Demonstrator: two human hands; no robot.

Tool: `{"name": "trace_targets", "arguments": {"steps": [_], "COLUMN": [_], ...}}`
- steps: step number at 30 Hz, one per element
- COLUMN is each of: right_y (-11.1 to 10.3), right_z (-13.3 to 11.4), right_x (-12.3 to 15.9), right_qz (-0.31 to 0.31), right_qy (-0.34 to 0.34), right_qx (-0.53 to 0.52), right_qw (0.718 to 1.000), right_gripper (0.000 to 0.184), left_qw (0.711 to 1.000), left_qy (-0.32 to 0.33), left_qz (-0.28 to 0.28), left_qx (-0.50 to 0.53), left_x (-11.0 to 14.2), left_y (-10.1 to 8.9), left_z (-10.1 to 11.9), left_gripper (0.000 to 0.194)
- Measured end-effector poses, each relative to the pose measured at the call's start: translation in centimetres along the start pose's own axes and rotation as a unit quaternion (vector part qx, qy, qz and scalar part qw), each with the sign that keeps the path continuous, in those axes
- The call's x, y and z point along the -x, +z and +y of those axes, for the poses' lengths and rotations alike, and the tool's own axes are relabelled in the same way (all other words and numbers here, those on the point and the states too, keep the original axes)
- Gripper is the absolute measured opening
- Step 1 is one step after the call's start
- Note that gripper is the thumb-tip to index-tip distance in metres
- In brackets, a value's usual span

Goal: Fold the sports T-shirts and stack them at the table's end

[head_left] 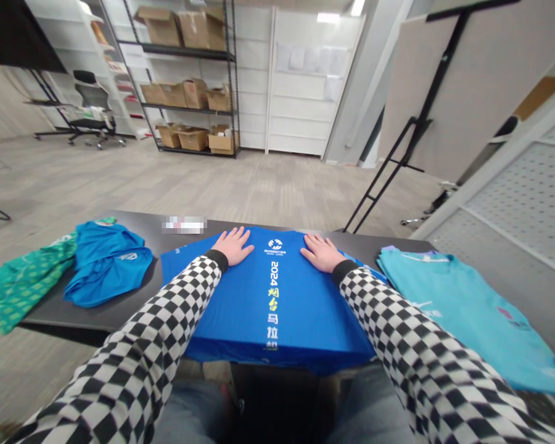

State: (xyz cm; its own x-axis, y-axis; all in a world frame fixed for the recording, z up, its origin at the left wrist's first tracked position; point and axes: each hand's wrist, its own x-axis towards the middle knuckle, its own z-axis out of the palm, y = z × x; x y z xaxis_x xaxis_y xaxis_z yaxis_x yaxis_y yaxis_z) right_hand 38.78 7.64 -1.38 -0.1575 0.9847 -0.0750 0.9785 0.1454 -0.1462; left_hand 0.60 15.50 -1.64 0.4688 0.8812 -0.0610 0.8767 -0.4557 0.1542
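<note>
Near edge of the worktop [120, 313]: lower end of a blue printed shirt [240, 302] drapes over it, the print running down the middle. Body of the shirt lies open and mostly flat, sleeves out to both sides; no fold seen across it, so I judge it laid out but unfolded. Towards the far edge, left hand [234, 245] and right hand [322, 251] press palm-down on its upper part, either side of the logo, fingers spread, nothing pinched. Right end: a teal shirt [472, 302] lies fairly flat, some purple cloth showing at its far side; whether folded, cannot tell. Left end: a bunched blue garment [108, 265] and, touching it, a green patterned garment [32, 277], both rumpled, neither laid out. Far edge, left of the shirt: a small blurred item [184, 225]. Beyond, shelving [189, 50] with cardboard boxes [202, 29].
</note>
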Motion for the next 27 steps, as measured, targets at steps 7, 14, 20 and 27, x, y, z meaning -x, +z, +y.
{"name": "trace_targets", "arguments": {"steps": [7,14,20,27], "right_y": [-0.4,-1.0,-4.7,-10.2], "right_z": [0.4,0.1,2.2,10.5], "right_x": [-1.2,-1.4,0.5,7.8], "right_qz": [0.002,-0.012,0.071,0.009], "right_qy": [0.010,0.009,0.010,0.167], "right_qx": [0.007,-0.003,0.022,0.061], "right_qw": [1.000,1.000,0.997,0.984], "right_gripper": [0.088,0.087,0.070,0.034], "left_qw": [1.000,1.000,0.989,0.949], "left_qy": [-0.001,-0.008,0.022,0.229], "left_qz": [-0.003,0.007,0.122,0.202], "left_qx": [-0.005,-0.012,-0.077,0.083], "left_x": [-1.2,-1.2,1.0,14.9], "left_y": [-0.4,-0.6,-2.4,-2.7], "left_z": [0.1,0.7,4.4,16.9], "left_gripper": [0.088,0.085,0.072,0.052]}}
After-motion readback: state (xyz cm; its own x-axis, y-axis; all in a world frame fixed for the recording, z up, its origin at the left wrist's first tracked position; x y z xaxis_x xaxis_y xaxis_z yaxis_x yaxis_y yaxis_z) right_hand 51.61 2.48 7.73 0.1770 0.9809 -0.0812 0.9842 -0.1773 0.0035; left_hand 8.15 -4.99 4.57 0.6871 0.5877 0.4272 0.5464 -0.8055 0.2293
